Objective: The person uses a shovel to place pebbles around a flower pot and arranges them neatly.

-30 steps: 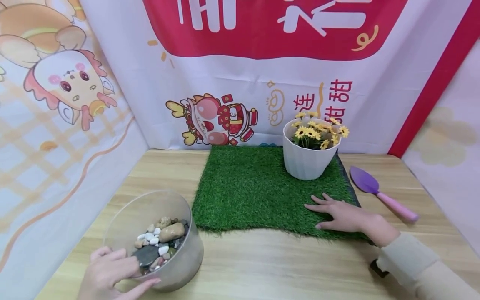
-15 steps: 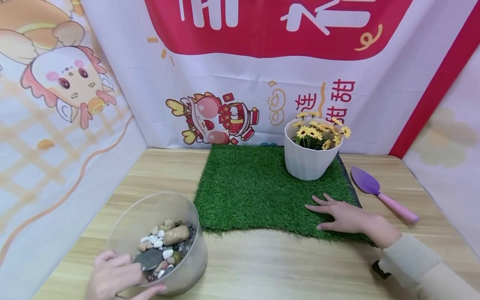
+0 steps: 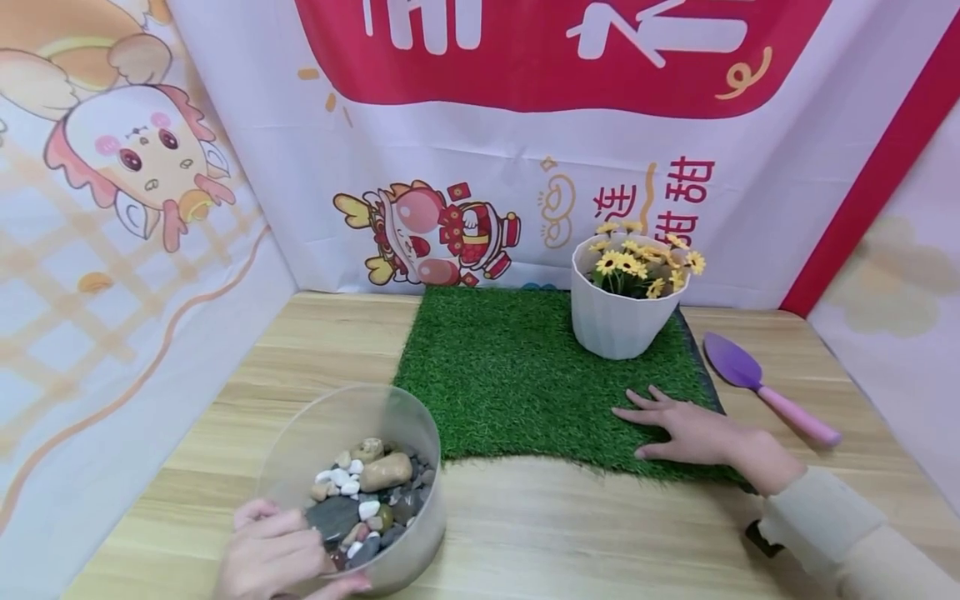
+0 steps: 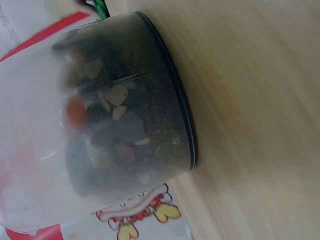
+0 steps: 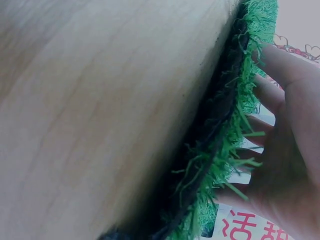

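Note:
A clear plastic tub (image 3: 408, 554) full of mixed stones (image 3: 386, 472) stands at the table's front left. My left hand (image 3: 273, 550) grips its near rim, fingers over the inside and thumb along the outside. The left wrist view shows the tub's side (image 4: 125, 100), with stones showing dimly through it; the hand is out of that view. My right hand (image 3: 686, 432) rests on the front right part of a green artificial grass mat (image 3: 502, 375), fingers spread. Close up in the right wrist view, the fingers (image 5: 272, 92) touch the grass at the mat's edge.
A white ribbed pot (image 3: 622, 325) of yellow flowers (image 3: 630, 262) stands at the mat's back right. To its right lies a trowel with a purple blade (image 3: 731, 360) and pink handle. Printed cloth walls (image 3: 450, 142) enclose the table (image 3: 517, 533).
The tub has slid right with my left hand on its rim, and now stands close to the mat's front left corner. My right hand has stayed on the mat.

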Available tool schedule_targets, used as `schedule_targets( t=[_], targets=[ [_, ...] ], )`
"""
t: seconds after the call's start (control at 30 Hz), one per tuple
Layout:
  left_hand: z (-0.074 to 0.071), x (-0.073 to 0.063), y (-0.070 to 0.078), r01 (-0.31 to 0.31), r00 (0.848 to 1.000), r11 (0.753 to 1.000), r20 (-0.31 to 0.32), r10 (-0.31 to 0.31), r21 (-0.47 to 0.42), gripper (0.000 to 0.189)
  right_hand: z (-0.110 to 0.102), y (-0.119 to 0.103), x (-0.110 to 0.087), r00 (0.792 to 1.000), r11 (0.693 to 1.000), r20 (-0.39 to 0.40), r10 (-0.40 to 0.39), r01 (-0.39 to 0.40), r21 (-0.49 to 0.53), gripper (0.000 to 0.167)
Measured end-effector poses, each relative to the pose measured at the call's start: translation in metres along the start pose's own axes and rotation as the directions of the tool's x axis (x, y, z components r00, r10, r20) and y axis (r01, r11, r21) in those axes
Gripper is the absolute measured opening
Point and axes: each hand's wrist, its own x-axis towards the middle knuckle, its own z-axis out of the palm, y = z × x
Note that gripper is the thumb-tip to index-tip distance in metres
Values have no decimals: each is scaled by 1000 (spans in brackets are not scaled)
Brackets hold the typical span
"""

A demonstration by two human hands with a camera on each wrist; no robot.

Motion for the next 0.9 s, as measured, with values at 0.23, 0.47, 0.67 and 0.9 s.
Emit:
schedule_targets(
  t=[0.23,0.47,0.67,0.9],
  targets=[
    [20,15,-9,-150,989,982,-22,149,-115,48,1,0,0,1000,1000,7,-5,5,6,73],
    [37,21,-15,-257,966,948,-33,256,-190,49,0,-1,0,1000,1000,-2,-5,5,5,72],
    [51,31,-17,-323,945,915,-34,325,-243,51,0,0,0,1000,1000,-6,-6,6,3,73],
    [63,40,-18,-358,925,885,15,379,-297,52,1,2,0,1000,1000,-10,-8,8,0,72]
  ],
)
